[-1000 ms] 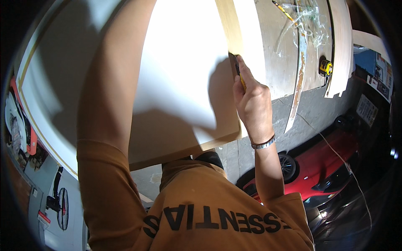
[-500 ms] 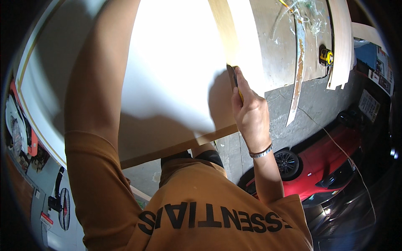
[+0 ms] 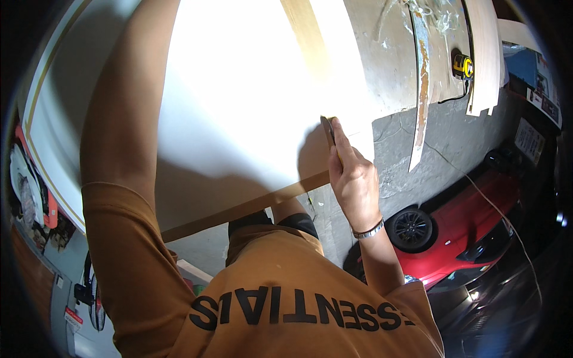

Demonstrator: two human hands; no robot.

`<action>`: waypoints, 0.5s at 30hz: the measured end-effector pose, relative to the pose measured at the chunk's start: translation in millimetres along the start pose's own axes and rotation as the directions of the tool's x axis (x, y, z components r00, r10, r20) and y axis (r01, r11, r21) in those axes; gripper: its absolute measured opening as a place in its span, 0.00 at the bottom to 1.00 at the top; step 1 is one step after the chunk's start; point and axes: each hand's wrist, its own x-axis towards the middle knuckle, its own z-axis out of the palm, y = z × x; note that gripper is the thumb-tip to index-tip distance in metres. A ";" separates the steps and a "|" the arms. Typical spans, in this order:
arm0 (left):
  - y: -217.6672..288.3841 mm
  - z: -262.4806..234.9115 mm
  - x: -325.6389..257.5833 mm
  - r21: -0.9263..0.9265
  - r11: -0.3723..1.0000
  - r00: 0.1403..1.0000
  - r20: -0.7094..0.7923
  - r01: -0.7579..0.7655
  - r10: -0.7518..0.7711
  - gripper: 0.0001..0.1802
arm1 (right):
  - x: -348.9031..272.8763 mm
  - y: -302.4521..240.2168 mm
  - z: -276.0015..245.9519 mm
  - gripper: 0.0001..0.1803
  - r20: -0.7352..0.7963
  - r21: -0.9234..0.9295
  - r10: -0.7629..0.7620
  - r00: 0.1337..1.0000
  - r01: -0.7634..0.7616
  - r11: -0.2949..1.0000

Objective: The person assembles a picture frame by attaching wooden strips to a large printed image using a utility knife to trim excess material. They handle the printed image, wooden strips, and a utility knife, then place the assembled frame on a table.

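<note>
My right hand [image 3: 356, 182], with a metal-banded bracelet at the wrist, is closed around a yellow-and-black utility knife [image 3: 332, 130]. Its forefinger stretches along the knife, whose tip points away from me at the surface of a large white panel [image 3: 233, 137]; glare hides whether the blade touches. A tan band [image 3: 307, 42] runs lengthwise over the panel toward the knife and fades into the bright light. My left arm [image 3: 128, 101] reaches far across the panel, and its hand lies beyond the upper edge of the picture.
To the right, a board [image 3: 388, 59] carries a narrow worn strip [image 3: 422, 89], tangled clear plastic [image 3: 441, 15] and a tape measure [image 3: 462, 65]. Pale wood sheets [image 3: 482, 59] stand beyond. A red car [image 3: 453, 238] is parked at lower right, a cable [image 3: 489, 203] crossing before it. A fan [image 3: 95, 298] is at lower left.
My right hand has drawn the knife toward me along the panel, nearer its front edge. The whole view has shifted slightly, with the panel and my left arm now further left.
</note>
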 end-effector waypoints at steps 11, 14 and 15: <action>3.9 -0.4 8.4 -0.479 0.768 0.899 0.127 0.425 -0.418 0.16 | -40.2 10.8 -1.1 0.37 0.084 -0.033 0.049 0.995 -0.046 0.998; 1.4 1.1 13.0 -0.671 0.471 0.773 0.252 0.573 -0.582 0.13 | -44.9 12.1 -0.9 0.37 0.086 -0.046 0.051 0.995 -0.047 0.998; -0.2 1.9 13.6 -0.686 0.435 0.754 0.260 0.584 -0.603 0.12 | -46.0 12.3 -0.7 0.37 0.091 -0.043 0.060 0.994 -0.056 0.997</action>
